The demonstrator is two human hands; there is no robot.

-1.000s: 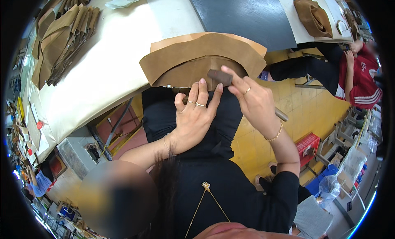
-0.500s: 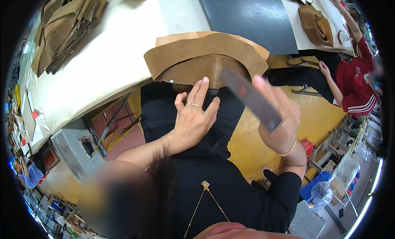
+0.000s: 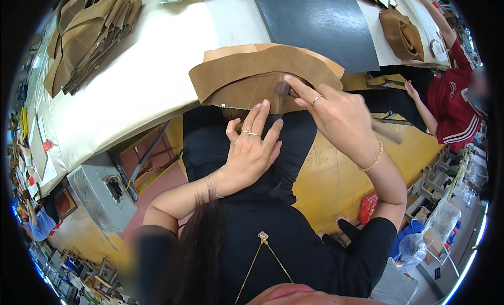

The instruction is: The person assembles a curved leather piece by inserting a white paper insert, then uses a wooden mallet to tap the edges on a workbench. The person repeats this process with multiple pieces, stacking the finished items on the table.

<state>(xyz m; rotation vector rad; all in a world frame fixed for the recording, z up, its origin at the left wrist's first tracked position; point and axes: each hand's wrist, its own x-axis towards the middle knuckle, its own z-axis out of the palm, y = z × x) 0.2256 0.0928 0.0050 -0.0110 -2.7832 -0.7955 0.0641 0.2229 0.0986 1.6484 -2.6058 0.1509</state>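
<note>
A curved brown leather piece (image 3: 244, 89) lies across the near edge of the table, over my lap. It has a wide band along its top and a seam down the middle. My left hand (image 3: 249, 152) rests at its lower edge, two fingertips on the leather and the other fingers spread. My right hand (image 3: 338, 116) is closed round a hammer. The dark hammer head (image 3: 282, 88) is at the seam, just above my left fingertips. Part of the handle shows blurred beyond my right hand. What supports the leather underneath is mostly hidden.
A stack of brown leather pieces (image 3: 89, 39) lies at the far left of the pale table (image 3: 157, 63). A dark board (image 3: 315, 29) covers the table ahead. More brown leather (image 3: 401, 34) lies at the right, near a person in a red shirt (image 3: 454, 102). A grey metal box (image 3: 100, 192) stands below left.
My right hand has brought the hammer down from a raised position onto the leather near the seam. My left hand stays at the lower edge.
</note>
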